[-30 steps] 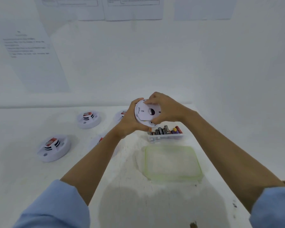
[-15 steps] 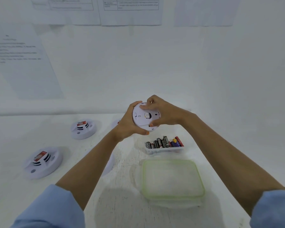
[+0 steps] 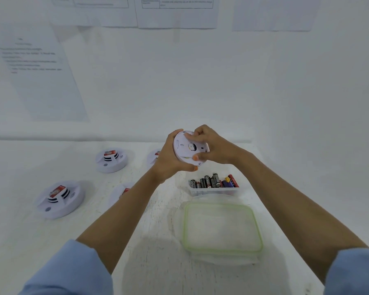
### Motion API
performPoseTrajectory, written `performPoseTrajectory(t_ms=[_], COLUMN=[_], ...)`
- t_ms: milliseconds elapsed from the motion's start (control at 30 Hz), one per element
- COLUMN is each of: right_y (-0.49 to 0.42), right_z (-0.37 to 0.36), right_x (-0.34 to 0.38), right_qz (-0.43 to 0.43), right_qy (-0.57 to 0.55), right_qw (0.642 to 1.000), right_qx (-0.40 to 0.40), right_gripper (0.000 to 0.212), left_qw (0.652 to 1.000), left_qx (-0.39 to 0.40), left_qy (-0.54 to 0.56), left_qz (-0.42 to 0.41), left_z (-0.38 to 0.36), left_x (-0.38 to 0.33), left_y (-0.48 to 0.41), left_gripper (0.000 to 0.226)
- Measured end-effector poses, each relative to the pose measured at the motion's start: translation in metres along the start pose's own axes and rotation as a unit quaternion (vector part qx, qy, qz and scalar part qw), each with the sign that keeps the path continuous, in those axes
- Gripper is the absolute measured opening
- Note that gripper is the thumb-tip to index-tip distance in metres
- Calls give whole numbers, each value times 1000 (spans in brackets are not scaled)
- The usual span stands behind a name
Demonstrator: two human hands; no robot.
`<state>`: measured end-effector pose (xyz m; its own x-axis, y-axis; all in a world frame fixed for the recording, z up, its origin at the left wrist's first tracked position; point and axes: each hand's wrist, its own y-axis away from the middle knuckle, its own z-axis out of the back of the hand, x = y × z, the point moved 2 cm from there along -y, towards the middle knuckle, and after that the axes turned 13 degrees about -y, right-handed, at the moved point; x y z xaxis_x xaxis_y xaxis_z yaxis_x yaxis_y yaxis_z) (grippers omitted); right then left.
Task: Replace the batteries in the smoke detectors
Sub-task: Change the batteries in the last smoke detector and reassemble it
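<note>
Smooth matt white plastic detector [image 3: 184, 149]

Looks like a staged test bench here: a white table [image 3: 19, 167] against white walls [image 3: 264, 81], printed sheets [image 3: 175, 13] taped up far and left, identical smoke detectors [image 3: 60, 199] set out at left, batteries [image 3: 213, 182] in a clear tub [image 3: 213, 191].

White smoke detectors [image 3: 60, 199] with red labels and black slots; detector in hand [image 3: 182, 145] plain white; black, red and purple batteries [image 3: 213, 181]; clear lid [image 3: 222, 250], green rim; light-blue sleeves [image 3: 68, 271]; orange fingernails [image 3: 195, 157]; white table [image 3: 19, 241]; white wall sheets [image 3: 36, 77], dark print.
</note>
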<state>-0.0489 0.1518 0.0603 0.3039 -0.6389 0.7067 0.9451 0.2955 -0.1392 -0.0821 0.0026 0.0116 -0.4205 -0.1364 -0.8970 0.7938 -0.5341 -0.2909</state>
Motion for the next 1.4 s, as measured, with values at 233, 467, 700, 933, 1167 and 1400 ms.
performPoseTrajectory(t_ms=[233, 467, 700, 933, 1167, 1400], right_y=[5, -6, -36, -95, -148, -192], right_z=[-10, -38, -75, -137, -207, -260], right_x=[6, 22, 32, 69, 116, 142], right_qz=[-50, -37, -99, -92, -131, -170], right_qy=[-154, -280, -530, -641, -609, -526], right_qw=[986, 942, 818, 732, 762, 829], right_qx=[-44, -182, -199, -210, -178, -88], right_gripper=[57, 56, 46, 46, 48, 80], left_qw=[978, 916, 993, 979, 983, 984], left_qx=[-41, -128, -46, 23, 20, -8], left_qy=[-183, -353, -109, 118, 85, 55], left_qz=[-96, -142, 8, 168, 163, 169], left_z=[6, 20, 79, 180, 266, 331], left_x=[-13, -13, 7, 43, 79, 108], left_y=[-4, 10, 23, 47, 77, 97], left_gripper=[61, 99, 100, 56, 62, 64])
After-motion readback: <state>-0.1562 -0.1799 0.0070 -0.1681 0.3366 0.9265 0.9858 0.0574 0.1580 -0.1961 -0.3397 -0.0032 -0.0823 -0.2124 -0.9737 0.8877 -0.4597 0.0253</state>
